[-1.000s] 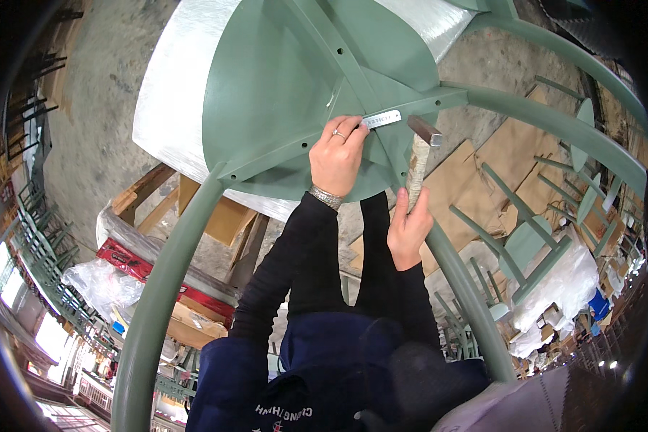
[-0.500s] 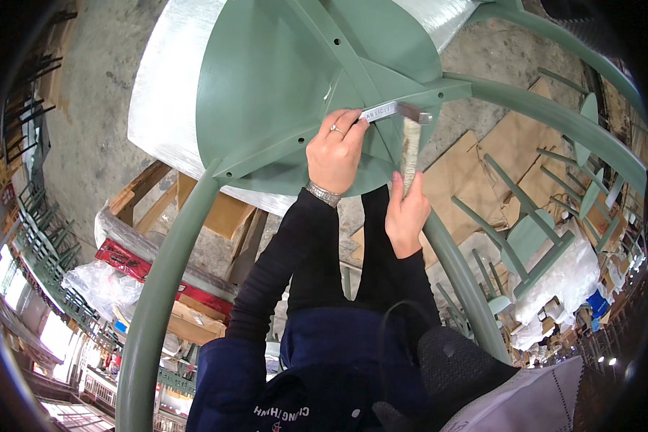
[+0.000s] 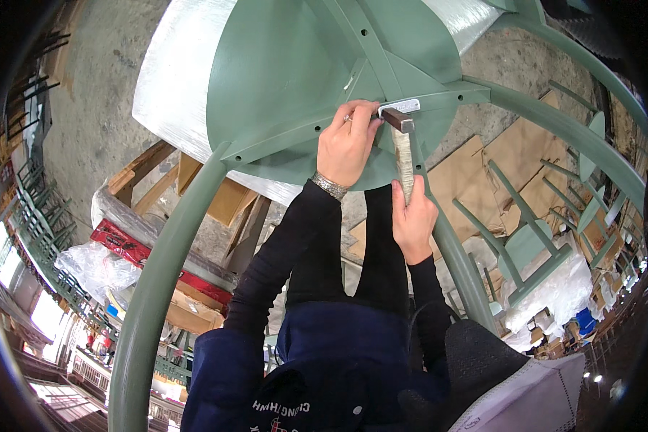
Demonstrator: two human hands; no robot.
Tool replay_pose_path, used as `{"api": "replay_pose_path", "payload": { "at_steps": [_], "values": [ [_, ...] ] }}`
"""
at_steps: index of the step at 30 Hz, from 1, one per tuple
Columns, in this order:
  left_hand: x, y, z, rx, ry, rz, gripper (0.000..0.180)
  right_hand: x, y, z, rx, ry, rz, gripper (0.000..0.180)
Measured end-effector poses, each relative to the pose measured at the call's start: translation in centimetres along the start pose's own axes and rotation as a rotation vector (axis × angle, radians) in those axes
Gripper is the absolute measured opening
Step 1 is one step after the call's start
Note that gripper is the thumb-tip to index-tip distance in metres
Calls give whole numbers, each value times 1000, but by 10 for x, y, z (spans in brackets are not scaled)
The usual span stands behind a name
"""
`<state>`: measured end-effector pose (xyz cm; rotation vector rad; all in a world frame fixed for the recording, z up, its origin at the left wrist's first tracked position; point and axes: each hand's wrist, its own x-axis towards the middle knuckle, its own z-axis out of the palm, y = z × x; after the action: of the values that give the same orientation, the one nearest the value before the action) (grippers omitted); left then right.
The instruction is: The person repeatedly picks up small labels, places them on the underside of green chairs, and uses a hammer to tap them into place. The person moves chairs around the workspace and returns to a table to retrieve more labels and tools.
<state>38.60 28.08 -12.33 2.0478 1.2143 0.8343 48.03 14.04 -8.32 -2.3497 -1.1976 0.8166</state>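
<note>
An upturned green chair (image 3: 266, 86) shows the underside of its rounded seat, crossed by green braces (image 3: 281, 140). Flat along one brace lies a small silver metal label plate (image 3: 408, 106). My left hand (image 3: 344, 151) is closed in a pinch at the plate's left end; anything between the fingertips is hidden or too small to make out. In my right hand (image 3: 416, 219) is a hammer (image 3: 404, 162), gripped by its pale, wrapped handle. Its dark head is over the plate's left end, close beside my left fingertips.
White wrapping (image 3: 169, 86) covers the support beneath the seat. Green chair legs (image 3: 173, 266) rise on both sides of me. On the right, more upturned green chairs (image 3: 525, 252) stand by cardboard sheets (image 3: 475, 173). Wooden boards (image 3: 144, 169) and a red-edged bundle (image 3: 126, 245) are at left.
The hammer head has moved left along the plate, from beyond its right end to its left end beside my left fingers. The chair and both hands sit slightly farther right in view.
</note>
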Motion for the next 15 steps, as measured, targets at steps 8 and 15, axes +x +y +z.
{"api": "replay_pose_path", "payload": {
  "at_steps": [8, 15],
  "values": [
    [-9, -6, -22, 86, 82, -36, 54, -13, 20, 24, 319, 275, -266, 29],
    [-17, -10, -46, 134, 192, -147, 48, -3, 13, 13, 325, 311, -437, 25]
  ]
}}
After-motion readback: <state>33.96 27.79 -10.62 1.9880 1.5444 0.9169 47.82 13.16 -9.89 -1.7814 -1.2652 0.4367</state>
